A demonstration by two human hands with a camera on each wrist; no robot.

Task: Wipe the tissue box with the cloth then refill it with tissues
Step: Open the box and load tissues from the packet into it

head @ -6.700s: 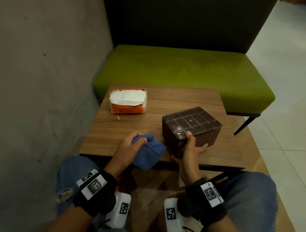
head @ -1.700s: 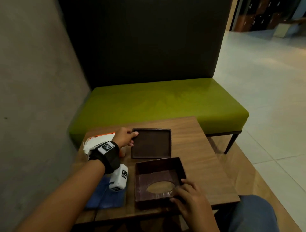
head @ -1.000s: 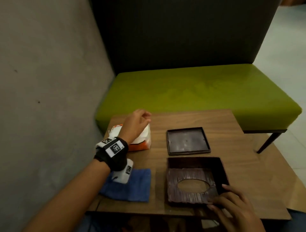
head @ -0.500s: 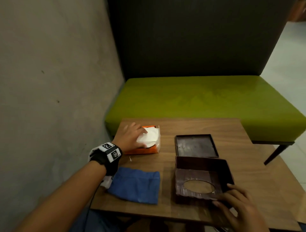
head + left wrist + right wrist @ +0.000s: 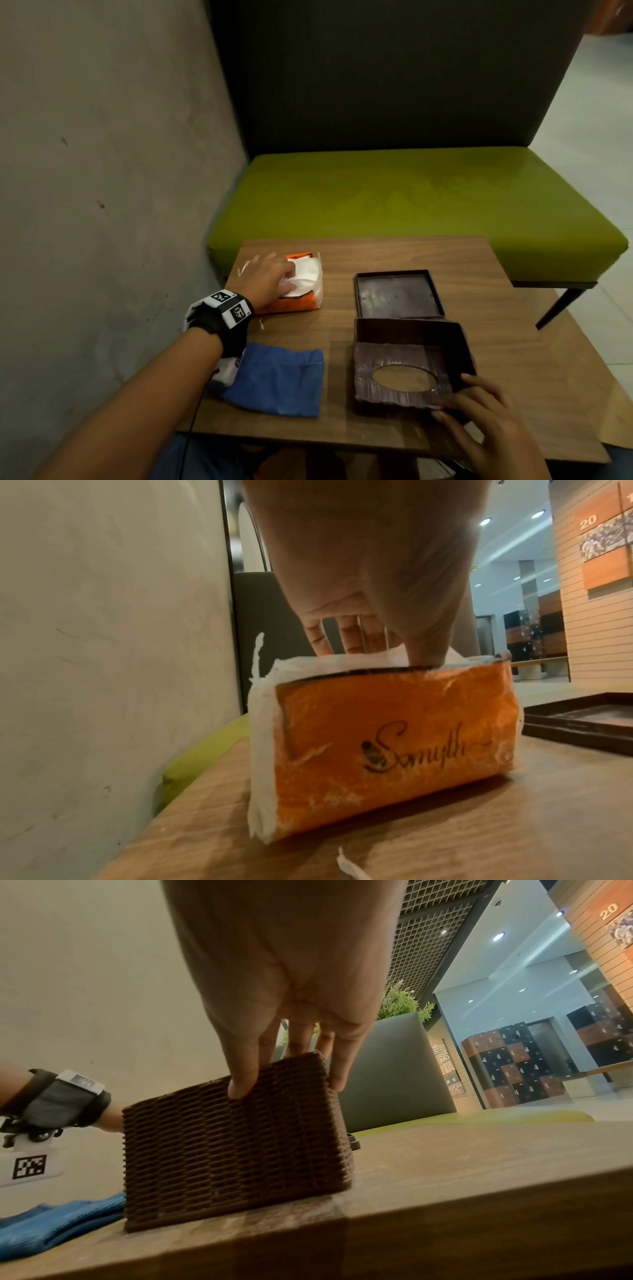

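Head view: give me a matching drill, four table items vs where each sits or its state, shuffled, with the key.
Things:
1. blue cloth
2. tissue pack
3. flat lid
4. tissue box

Places or states:
A. near right of the table, open side up, right hand gripping its near corner
B. far left, left hand on its white tissues
C. lying flat and untouched, just behind the box
D. near left, lying under the left forearm

Pairs: 1-D, 2-B, 3-C, 4-A
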